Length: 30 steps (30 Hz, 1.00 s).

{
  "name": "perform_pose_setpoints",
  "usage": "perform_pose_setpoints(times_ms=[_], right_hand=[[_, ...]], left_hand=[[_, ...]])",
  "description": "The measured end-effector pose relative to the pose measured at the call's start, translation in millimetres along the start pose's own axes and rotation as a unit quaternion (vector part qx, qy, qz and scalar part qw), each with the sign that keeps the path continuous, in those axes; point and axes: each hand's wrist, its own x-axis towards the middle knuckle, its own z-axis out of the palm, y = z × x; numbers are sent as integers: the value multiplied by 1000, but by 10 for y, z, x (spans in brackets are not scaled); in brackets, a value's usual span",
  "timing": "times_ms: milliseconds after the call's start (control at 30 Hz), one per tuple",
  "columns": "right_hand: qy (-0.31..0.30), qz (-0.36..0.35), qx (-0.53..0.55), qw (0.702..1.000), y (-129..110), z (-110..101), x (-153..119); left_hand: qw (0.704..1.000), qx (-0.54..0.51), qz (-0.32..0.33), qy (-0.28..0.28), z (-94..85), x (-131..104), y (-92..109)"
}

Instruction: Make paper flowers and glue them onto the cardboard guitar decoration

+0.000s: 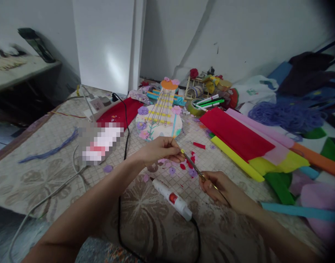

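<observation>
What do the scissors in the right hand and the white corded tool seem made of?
Scissors: probably metal; the blades look grey and shiny, the handle gold.
Corded tool: likely smooth plastic, from its clean white rounded body; the dark tip stays unclear.

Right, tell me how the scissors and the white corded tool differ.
The scissors are slim and metallic; the white corded tool is thicker. The scissors are in the right hand; the white corded tool lies on the tablecloth. Both slant from upper left to lower right.
</observation>
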Motion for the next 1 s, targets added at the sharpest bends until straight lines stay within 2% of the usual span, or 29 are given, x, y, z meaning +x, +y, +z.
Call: perform_pose_setpoints(times_ms=[100, 333, 533, 800, 1000], right_hand=[[1, 1, -7, 1000, -28, -4, 0], [13, 14, -34, 999, 154, -8, 21], [-4, 1, 8, 1000, 36, 1, -15], [23, -15, -68, 997, 62, -16, 22], [10, -15, -42, 999, -9, -6, 12]], left_hand=[[1000, -4, -2, 2, 0, 4, -6], [1000, -1, 2, 1, -2, -4, 5], [1000, -10, 2, -5, 3, -10, -4], [1000, -9, 2, -1, 9, -24, 5], [1000, -13, 2, -4, 7, -23, 4]])
